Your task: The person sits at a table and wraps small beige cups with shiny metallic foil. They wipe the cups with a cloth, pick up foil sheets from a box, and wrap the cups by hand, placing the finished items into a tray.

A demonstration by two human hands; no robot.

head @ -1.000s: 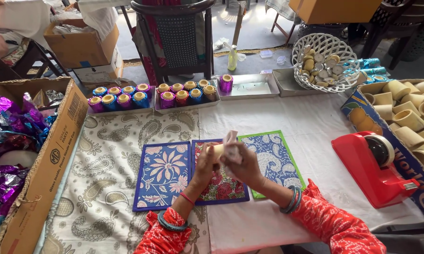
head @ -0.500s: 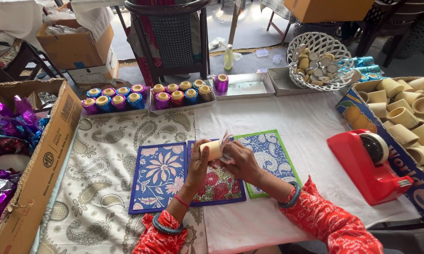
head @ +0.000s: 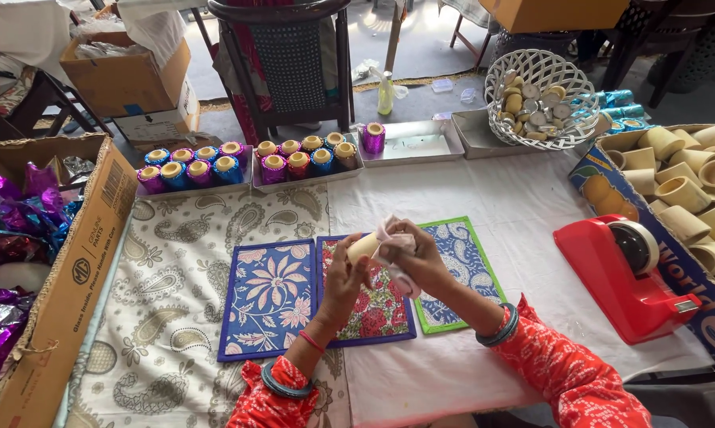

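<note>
Both hands are up over the floral mats (head: 268, 297). Left hand (head: 343, 273) grips the cream tube (head: 363, 247); right hand (head: 417, 257) clamps pink wrapping (head: 394, 234) against it

We have a single view, from a camera worn on the head, looking steeply down and forward over the table (head: 532, 206). It sits close above our two hands: the left hand (head: 343, 273) and right hand (head: 417, 257) meet just below the middle of the frame, with both forearms running back to the bottom edge. Past the hands the view reaches the far edge of the table and the chair (head: 294, 55) on the floor beyond it. To the left of the left hand it takes in the cardboard box (head: 64, 285); to the right of the right hand, the red tape dispenser (head: 623, 277). With one camera, no second view shares any of this.
</note>
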